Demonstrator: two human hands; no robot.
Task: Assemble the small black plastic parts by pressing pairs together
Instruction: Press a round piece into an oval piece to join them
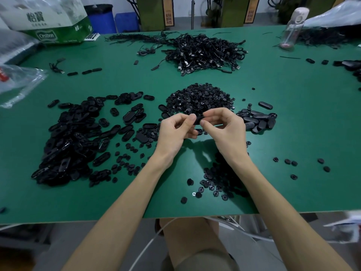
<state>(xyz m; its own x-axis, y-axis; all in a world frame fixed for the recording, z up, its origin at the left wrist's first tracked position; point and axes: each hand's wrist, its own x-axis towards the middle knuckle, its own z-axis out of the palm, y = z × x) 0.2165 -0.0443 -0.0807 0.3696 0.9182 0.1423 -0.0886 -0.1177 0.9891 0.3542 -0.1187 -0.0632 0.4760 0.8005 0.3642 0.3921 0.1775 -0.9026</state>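
Both forearms reach up from the near edge of the green counter (293, 124) and meet just in front of the heap of small round parts (200, 98). The left hand (173, 132) has its wrist bent inward, fingers curled and thumb on top; the right hand (226, 128) mirrors it. Each grip is almost closed, with thumb and forefinger pinching one end of a single black part (198, 120). The part spans the gap between the two grips, lifted off the counter. Whether it is one piece or two pressed together cannot be told.

Four other piles lie around the heap: oval shells (74, 137) to its left, cables (205, 51) behind it, a small cluster of oval pieces (257, 120) to its right, and loose round parts (216, 182) nearer than it, under the right forearm. One bottle (293, 26) stands far behind the heap, to the right.
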